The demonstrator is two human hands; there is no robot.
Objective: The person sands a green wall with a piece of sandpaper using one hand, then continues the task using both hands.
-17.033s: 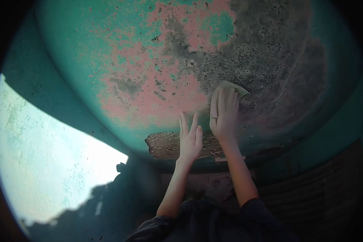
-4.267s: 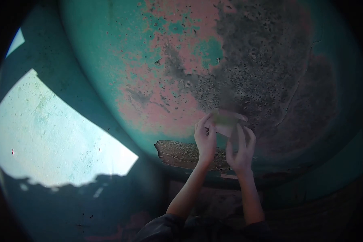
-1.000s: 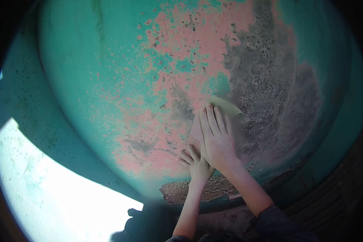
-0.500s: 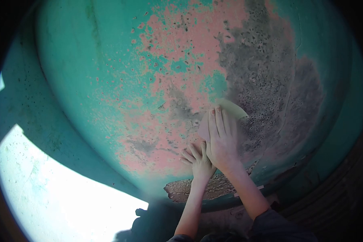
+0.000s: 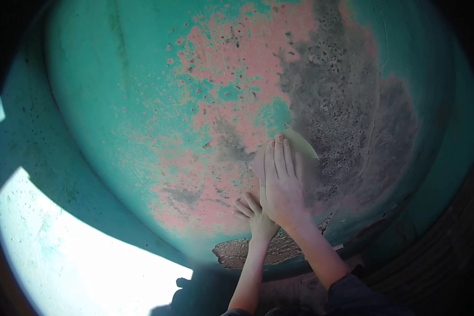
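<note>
My right hand [image 5: 283, 187] lies flat with straight fingers on a pale piece of sandpaper [image 5: 302, 145], pressing it against a curved teal-painted panel [image 5: 97, 89]. The paper's rounded edge shows past the fingertips, and the rest is hidden under the palm. Just left and lower, my left hand [image 5: 259, 218] rests on the panel with its fingers spread and nothing in it. The right hand overlaps the left hand's inner side. Around the hands the panel has pink worn patches [image 5: 229, 118] and a dark grey pitted area [image 5: 334, 95].
A brown, rough, flaking strip [image 5: 234, 254] runs along the panel's lower edge behind the forearms. Bright light falls on a pale surface [image 5: 79, 258] at lower left. A teal rim [image 5: 52, 137] borders the panel on the left.
My right hand and the sandpaper have shifted slightly left, covering more of the left hand's inner side. The left hand stays nearly in place. The view has moved slightly.
</note>
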